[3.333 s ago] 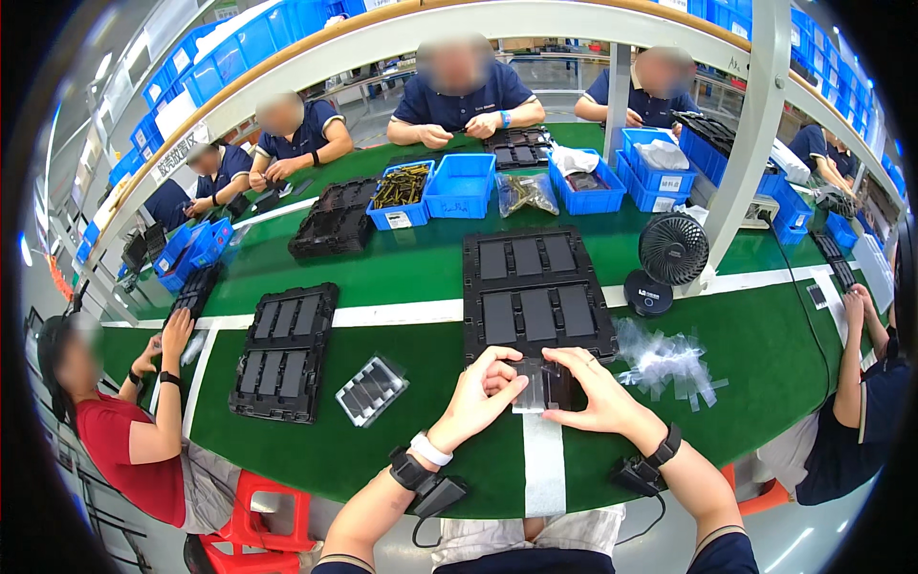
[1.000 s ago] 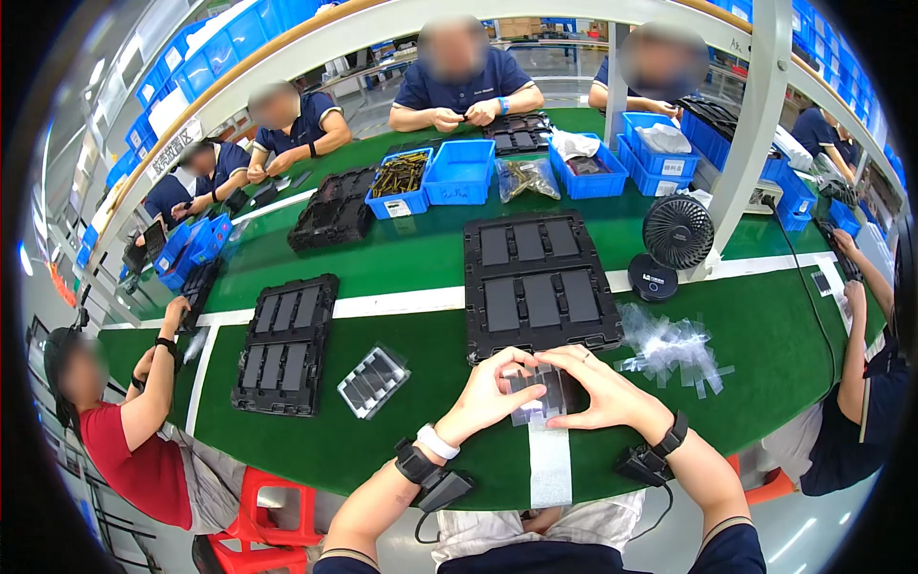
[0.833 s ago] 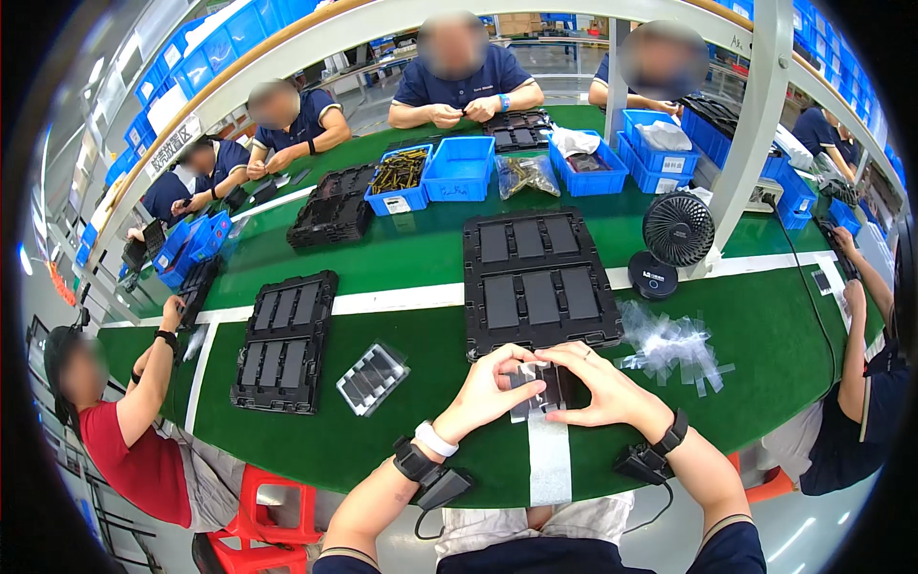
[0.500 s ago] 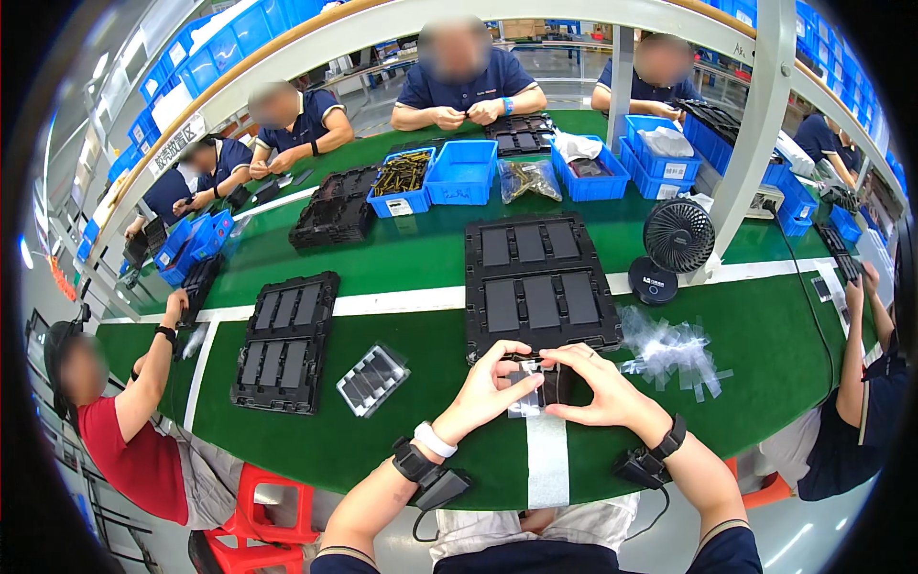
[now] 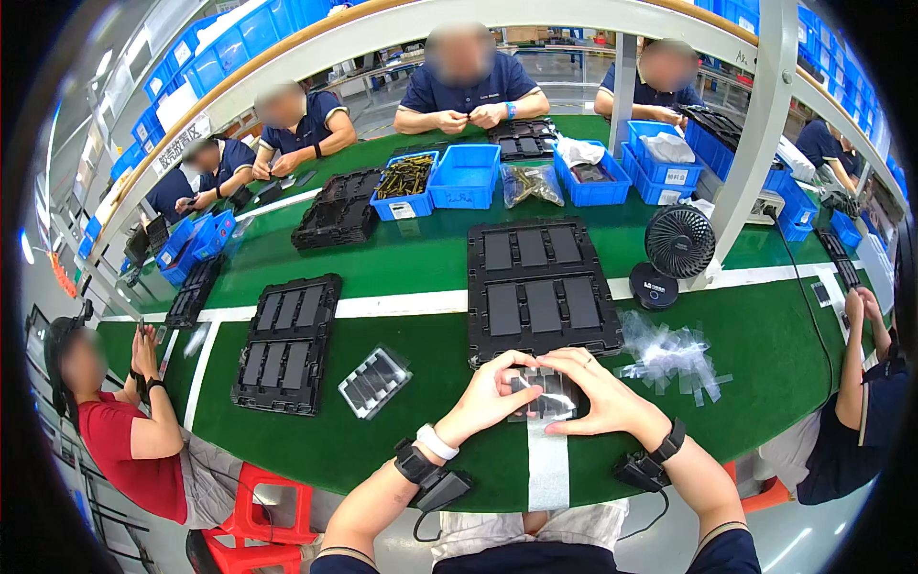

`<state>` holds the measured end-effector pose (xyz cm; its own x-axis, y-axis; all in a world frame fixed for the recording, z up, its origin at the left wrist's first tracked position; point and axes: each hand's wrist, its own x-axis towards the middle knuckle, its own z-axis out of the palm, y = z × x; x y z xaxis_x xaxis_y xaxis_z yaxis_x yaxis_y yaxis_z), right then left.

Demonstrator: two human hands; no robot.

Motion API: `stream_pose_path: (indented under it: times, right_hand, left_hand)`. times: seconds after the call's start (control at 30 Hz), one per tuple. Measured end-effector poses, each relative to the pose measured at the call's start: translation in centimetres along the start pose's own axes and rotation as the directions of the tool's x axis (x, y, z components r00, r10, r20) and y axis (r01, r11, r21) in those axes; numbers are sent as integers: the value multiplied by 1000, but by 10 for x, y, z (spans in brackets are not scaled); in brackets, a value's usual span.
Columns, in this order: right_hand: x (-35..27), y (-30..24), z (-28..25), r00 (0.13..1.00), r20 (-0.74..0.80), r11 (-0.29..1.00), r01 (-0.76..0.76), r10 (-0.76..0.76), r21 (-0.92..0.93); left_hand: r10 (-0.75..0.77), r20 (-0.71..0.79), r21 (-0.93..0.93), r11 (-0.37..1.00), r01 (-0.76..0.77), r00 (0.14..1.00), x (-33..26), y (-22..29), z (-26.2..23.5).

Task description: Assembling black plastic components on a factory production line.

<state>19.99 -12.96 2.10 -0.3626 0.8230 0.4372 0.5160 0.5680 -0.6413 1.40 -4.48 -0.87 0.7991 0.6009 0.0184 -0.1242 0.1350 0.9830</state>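
You are holding a dark piece with clear film [image 5: 547, 386] between your 2 hands, just below the near edge of a black tray [image 5: 478, 311] and over a white strip [image 5: 548, 469] on the green table [image 5: 459, 488]. Your left hand [image 5: 486, 394] is curling partly closed, its thumb lying across the piece's left part; your right hand [image 5: 606, 394] is arching in a wider C, thumb and fingertips bracketing its right part. Across the table, a blue bin [image 5: 425, 203] is carrying a white label, and its neighbouring blue bin [image 5: 464, 195] is showing handwriting. Stacked bins [image 5: 646, 178] at right are bearing white labels with dark characters. A white sign [image 5: 182, 148] with bold dark characters is hanging on the shelf rail. The fan [image 5: 680, 242] is showing small pale print on its base [image 5: 653, 289], too tiny to read.
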Motion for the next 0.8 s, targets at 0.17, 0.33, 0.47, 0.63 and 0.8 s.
stream_pose_path:
  times: [0.17, 0.33, 0.47, 0.63, 0.8]
  right_hand:
    - [0, 1, -1, 1000, 0, 1000, 11, -11, -6]
    - [1, 2, -1, 1000, -12, 1000, 23, -23, -6]
    - [0, 3, 0, 1000, -18, 1000, 10, -10, 8]
    - [-1, 4, 2, 993, -93, 997, 71, -70, 11]
    - [-2, 5, 2, 988, -135, 997, 80, -77, 20]
  left_hand:
    - [14, 19, 1, 1000, -14, 1000, 0, -1, 0]
    - [45, 1, 25, 999, -45, 999, 1, -3, 1]
    - [34, 2, -8, 999, -34, 999, 0, 2, 3]
    - [24, 11, -1, 1000, -24, 1000, -2, 0, 2]
    - [-49, 25, -50, 997, 50, 998, -2, 7, 2]
